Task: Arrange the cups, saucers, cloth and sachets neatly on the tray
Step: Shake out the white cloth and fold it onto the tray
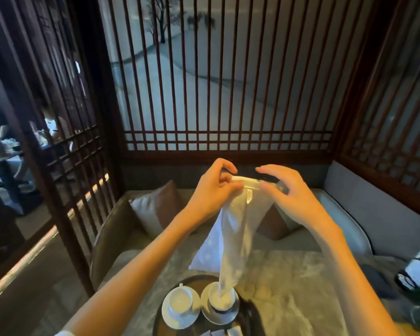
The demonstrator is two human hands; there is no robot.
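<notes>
Nearest us, at the bottom edge, we saw pale rectangular sachets (224,332) lying on the dark round tray (249,318), which rested on the grey marbled stone worktop (289,282). Just beyond them on the tray stood two white porcelain cups on white saucers: the left cup (180,302) sat empty on its saucer (168,320), while the right cup (222,299) on its saucer (215,318) had the tail of the white cloth (230,238) hanging into it. We held that cloth up over the worktop by its top hem. Our left hand (212,192) had its fingers pinched shut on the hem, and our right hand (285,195) pinched the other end between thumb and fingers, with the remaining fingers spread loose. To do this step well, we judged that we should lift the tail clear of the cup, pull the hem taut, fold the cloth into even layers in the air and lay it flat on bare tray, without dragging it against the cup. Beyond the worktop ran a grey upholstered bench (364,221) with brown and cream cushions (155,209), backed by a dark wooden lattice screen (228,139) before a pale painted mural of trees (160,20). At far left, other people sat at another table.
</notes>
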